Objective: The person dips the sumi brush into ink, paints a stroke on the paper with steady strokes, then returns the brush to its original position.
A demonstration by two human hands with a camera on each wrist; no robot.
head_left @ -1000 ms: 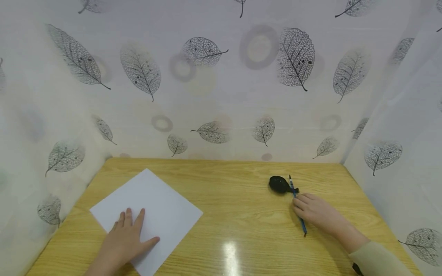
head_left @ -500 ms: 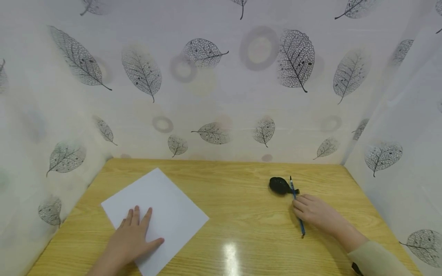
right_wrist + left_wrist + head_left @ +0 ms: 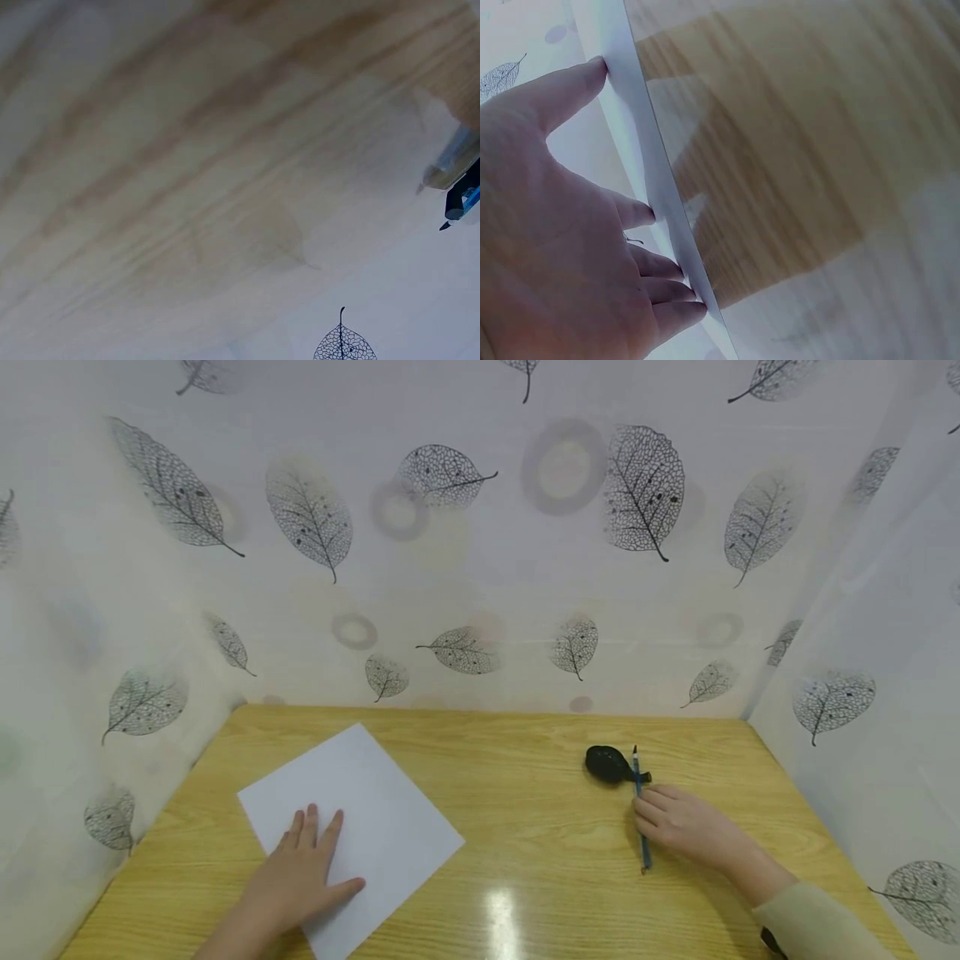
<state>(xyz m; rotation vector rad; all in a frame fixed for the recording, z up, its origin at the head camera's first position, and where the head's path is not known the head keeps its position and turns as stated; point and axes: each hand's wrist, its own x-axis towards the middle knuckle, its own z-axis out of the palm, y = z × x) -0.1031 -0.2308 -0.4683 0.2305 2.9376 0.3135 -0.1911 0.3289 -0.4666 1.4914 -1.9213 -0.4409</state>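
My left hand [image 3: 298,870] rests with spread fingers on a square sheet of white paper [image 3: 390,827] at the table's left. In the left wrist view the fingertips [image 3: 676,311] press along the sheet [image 3: 641,142], seen nearly edge-on. On the right side, my right hand [image 3: 686,825] pinches a slim blue paintbrush [image 3: 646,852] with a dark pointed tip. The brush crosses the neck of a black bulb [image 3: 606,764], which lies just beyond the fingers. Only the black neck [image 3: 466,191] and the brush tip [image 3: 447,225] enter the right wrist view; the right hand is outside it.
The wood-grain table [image 3: 510,793] is bordered at back and sides by pale curtains [image 3: 480,568] printed with leaves. A small dark object [image 3: 771,942] is partly hidden under the right sleeve [image 3: 813,922].
My left hand has slid the paper to the right across the table. In the right hand the brush's near end has swung left; the black bulb lies where it was.
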